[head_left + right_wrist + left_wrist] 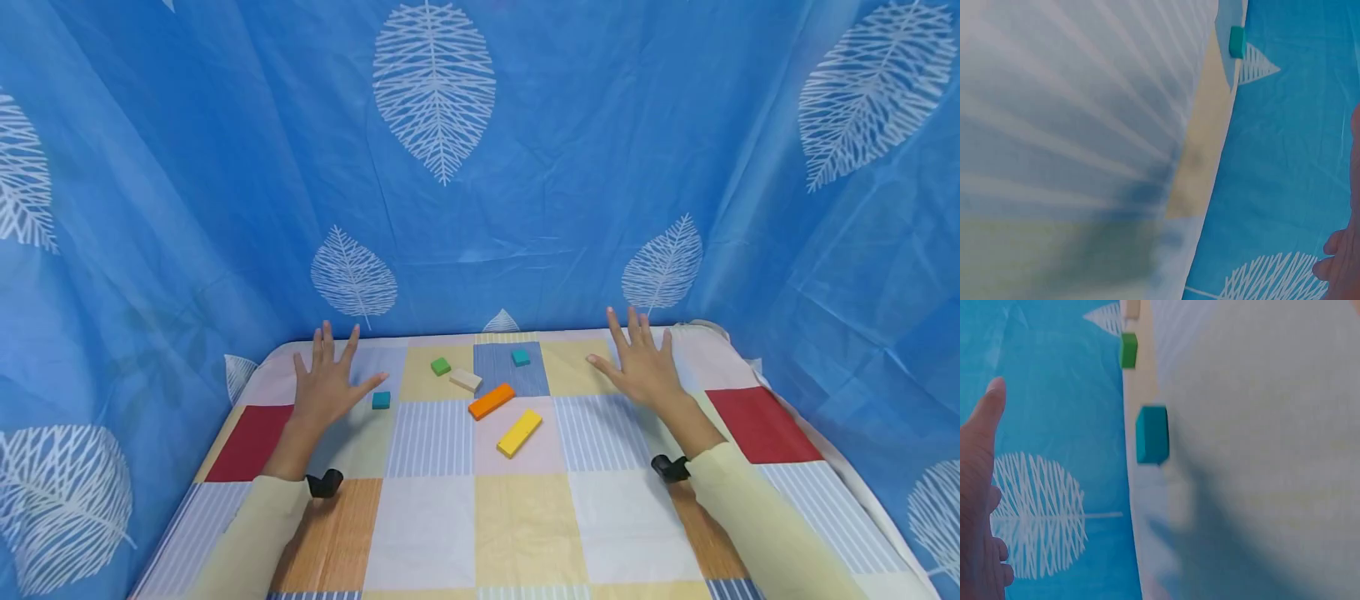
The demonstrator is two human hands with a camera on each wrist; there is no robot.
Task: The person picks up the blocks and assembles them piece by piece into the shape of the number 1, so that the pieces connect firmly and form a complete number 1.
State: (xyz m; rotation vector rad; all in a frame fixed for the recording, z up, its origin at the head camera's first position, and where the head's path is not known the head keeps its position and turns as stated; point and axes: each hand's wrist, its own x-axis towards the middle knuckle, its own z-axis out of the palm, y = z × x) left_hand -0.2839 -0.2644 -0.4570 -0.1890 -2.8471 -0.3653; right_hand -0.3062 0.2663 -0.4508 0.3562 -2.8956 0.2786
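My left hand (324, 392) hovers over the left side of the table with its fingers spread, holding nothing. Just right of its thumb lies a teal block (381, 400), which the left wrist view shows close up as a teal block (1152, 434). On the right, my right hand (642, 367) is likewise raised with spread fingers and holds nothing. Between the hands lie a green block (440, 367), a pale wooden block (466, 380), a second teal block (521, 357), a long orange block (492, 402) and a long yellow block (519, 433).
A patchwork cloth (525, 529) covers the table. Blue curtains (555, 167) with white leaf prints enclose its back and sides. Dark wrist-worn devices sit at the left wrist (325, 483) and right wrist (670, 468).
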